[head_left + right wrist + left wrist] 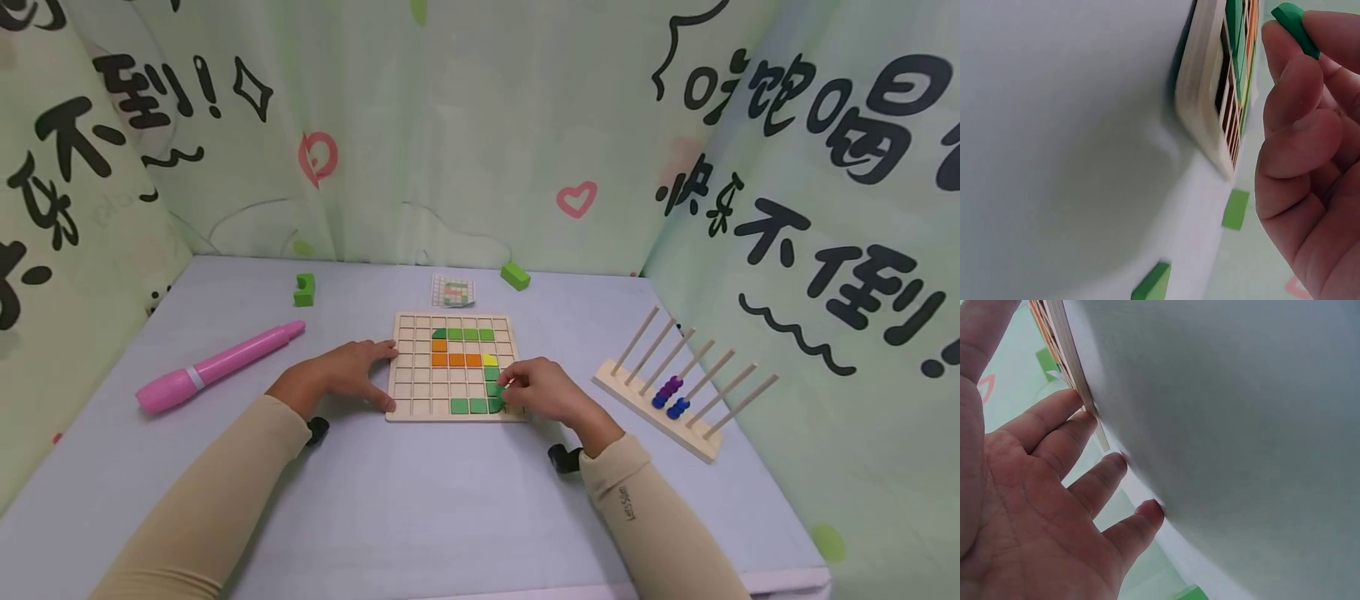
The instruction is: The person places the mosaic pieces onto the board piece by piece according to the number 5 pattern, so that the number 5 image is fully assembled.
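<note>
A wooden grid board (414,367) lies mid-table, holding green, orange and one yellow tile that form a curved shape. My left hand (352,373) lies flat with its fingers spread, and the fingertips (1079,406) touch the board's left edge (1072,362). My right hand (525,387) is at the board's right side, by the green column. It pinches a small green tile (1294,24) between thumb and fingertips (1291,94), just off the board's face (1207,94).
A pink marker (217,367) lies to the left. Two green blocks (304,289) (515,276) and a small pattern card (452,290) sit behind the board. A wooden peg rack with blue and purple beads (675,387) stands to the right. Printed curtains wall the table.
</note>
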The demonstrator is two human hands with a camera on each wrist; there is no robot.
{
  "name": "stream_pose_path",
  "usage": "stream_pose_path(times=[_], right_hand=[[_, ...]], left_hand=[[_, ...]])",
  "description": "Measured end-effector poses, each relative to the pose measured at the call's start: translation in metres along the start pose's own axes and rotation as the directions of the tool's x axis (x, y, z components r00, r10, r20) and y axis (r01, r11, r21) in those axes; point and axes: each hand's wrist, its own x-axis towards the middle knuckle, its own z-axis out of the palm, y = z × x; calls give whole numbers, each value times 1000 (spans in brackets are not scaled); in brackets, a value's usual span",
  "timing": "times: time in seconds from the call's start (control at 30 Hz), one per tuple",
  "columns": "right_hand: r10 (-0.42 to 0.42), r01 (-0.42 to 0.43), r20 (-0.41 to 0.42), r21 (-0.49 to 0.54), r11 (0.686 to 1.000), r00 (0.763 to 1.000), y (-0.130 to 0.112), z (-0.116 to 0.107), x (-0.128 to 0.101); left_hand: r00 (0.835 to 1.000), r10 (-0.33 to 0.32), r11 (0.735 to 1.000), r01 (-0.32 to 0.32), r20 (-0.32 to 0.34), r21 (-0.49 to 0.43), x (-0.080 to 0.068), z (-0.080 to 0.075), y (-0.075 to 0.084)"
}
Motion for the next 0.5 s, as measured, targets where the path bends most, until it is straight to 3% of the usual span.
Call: stream_pose_path(times=[0.5], right_hand=[[-85, 89, 100, -33, 995, 991, -51, 40, 30]], left_hand=[[1000, 10, 1000, -10, 0, 8, -2, -1, 1]])
